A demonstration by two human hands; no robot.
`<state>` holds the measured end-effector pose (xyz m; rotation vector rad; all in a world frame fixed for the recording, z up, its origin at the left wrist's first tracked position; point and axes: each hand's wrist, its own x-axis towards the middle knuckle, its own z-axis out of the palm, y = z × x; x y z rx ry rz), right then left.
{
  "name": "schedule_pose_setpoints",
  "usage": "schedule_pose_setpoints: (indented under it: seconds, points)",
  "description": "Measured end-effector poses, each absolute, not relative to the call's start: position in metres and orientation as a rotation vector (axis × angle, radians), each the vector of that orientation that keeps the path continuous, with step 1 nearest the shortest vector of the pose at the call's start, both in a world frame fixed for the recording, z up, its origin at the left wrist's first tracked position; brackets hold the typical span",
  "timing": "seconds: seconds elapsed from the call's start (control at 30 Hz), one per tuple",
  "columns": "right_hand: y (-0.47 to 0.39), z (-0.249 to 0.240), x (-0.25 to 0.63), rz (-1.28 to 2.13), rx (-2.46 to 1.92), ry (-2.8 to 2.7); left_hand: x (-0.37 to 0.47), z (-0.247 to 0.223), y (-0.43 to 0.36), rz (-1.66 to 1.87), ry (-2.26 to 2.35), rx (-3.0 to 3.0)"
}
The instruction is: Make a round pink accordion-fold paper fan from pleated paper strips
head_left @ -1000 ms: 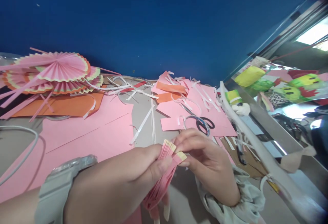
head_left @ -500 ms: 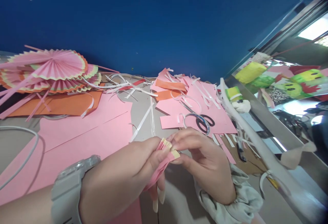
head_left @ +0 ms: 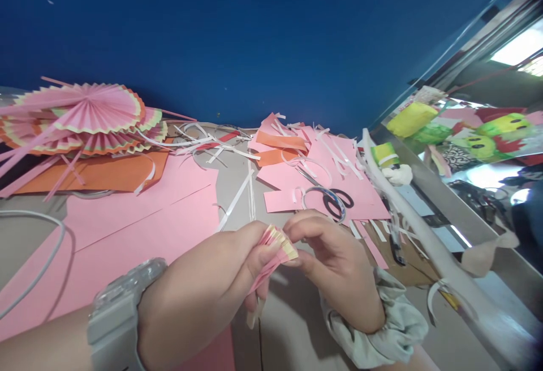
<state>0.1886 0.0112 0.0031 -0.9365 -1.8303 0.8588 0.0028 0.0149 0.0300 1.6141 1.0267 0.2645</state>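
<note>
A bundle of pleated pink paper (head_left: 271,259) with a pale yellow edge is held near the front middle of the table. My left hand (head_left: 224,275) is closed around the folds, its thumb pressed on top, and hides the lower end of the bundle. Curled in a pinch at the yellow edge is my right hand (head_left: 335,263), its thumb touching the paper. Just beyond my right hand lie scissors (head_left: 339,204) with black handles and a roll of tape (head_left: 324,190), on pink paper.
Pleated paper fans (head_left: 91,108) are piled at the left on orange paper (head_left: 97,173). Large pink sheets (head_left: 161,212) cover the left side. White paper strips (head_left: 231,201) lie scattered. A cutter (head_left: 396,246) sits at the right, beside a pale rail (head_left: 418,218). A blue partition (head_left: 237,43) stands behind.
The yellow-edged folds have fanned out slightly between my hands. My right fingers have shifted a little along the edge, and my left fingers underneath have drawn up.
</note>
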Motion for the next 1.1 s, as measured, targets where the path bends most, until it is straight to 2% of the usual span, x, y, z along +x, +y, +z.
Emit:
schedule_pose_setpoints:
  seconds: [0.27, 0.67, 0.9, 1.1]
  points:
    - [0.011, 0.006, 0.187, 0.680, -0.968, -1.912, 0.000, 0.024, 0.018, 0.337, 0.922, 1.555]
    - [0.009, 0.008, 0.189, 0.653, -0.858, -1.962, -0.007, 0.020, 0.025, 0.310, 0.640, 1.256]
    - [0.009, 0.008, 0.189, 0.674, -0.874, -1.958, -0.009, 0.024, 0.027, 0.284, 0.641, 1.317]
    - [0.013, 0.008, 0.185, 0.718, -1.031, -1.952, -0.010, 0.034, 0.022, 0.223, 0.915, 1.725]
